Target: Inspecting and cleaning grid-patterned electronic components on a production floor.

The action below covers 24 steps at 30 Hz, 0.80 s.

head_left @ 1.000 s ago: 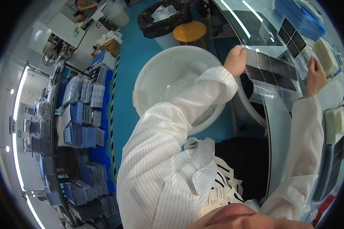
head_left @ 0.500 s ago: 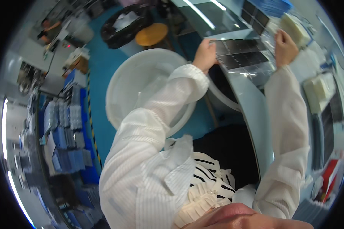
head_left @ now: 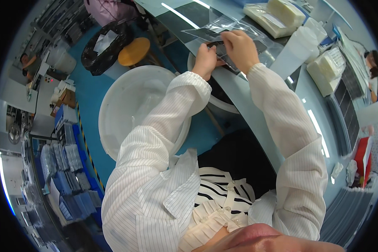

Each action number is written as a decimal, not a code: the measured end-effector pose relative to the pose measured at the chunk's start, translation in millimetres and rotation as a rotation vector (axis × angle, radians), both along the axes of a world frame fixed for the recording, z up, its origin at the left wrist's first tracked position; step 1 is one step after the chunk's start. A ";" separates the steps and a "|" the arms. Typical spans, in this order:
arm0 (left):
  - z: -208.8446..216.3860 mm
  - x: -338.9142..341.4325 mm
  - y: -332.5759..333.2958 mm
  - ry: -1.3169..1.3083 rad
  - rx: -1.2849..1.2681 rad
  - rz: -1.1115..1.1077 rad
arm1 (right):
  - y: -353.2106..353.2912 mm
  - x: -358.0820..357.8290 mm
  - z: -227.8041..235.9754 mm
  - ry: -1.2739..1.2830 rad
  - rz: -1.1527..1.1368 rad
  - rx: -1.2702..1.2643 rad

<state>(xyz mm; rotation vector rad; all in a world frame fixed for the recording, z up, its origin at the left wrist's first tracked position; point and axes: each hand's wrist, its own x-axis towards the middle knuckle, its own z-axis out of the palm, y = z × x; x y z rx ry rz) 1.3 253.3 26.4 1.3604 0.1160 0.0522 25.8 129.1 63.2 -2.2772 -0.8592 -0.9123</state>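
Observation:
Over the table edge, my left hand (head_left: 206, 62) grips the near-left side of a dark, glossy sheet (head_left: 223, 53) marked with thin pale lines, its thumb on top and its fingers partly hidden beneath. Close beside it, my right hand (head_left: 242, 49) bends over the same sheet, fingers closed on its upper part; the fingertips are partly hidden. Clear plastic film (head_left: 235, 26) lies crumpled just beyond both hands and also spreads to the right of my right hand. A dark glass-like panel (head_left: 185, 19) rests on the table behind the film.
A white tub (head_left: 109, 113) stands on the floor at left, near a wooden stool (head_left: 134, 51) and a black-lined bin (head_left: 90, 63). The table (head_left: 256, 98) holds a translucent bottle (head_left: 293, 52), pale wipe stacks (head_left: 326, 71) and a red item (head_left: 362, 159). Other people are at both sides.
My right hand has come left from the film's far side to the sheet, beside my left hand. The sheet, spread flat before, now shows narrower and tilted. The view has shifted.

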 end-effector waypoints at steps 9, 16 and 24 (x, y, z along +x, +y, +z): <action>-1.8 -1.3 25.7 0.071 0.200 -0.131 | -8.1 -15.6 -27.8 0.193 0.016 -0.051; -14.5 -39.0 20.9 0.002 0.169 0.041 | -36.8 -73.4 -14.6 0.091 0.086 -0.127; 15.7 -91.2 -55.8 -0.243 0.006 -0.293 | -135.4 -151.9 -6.9 -0.020 -0.012 -0.254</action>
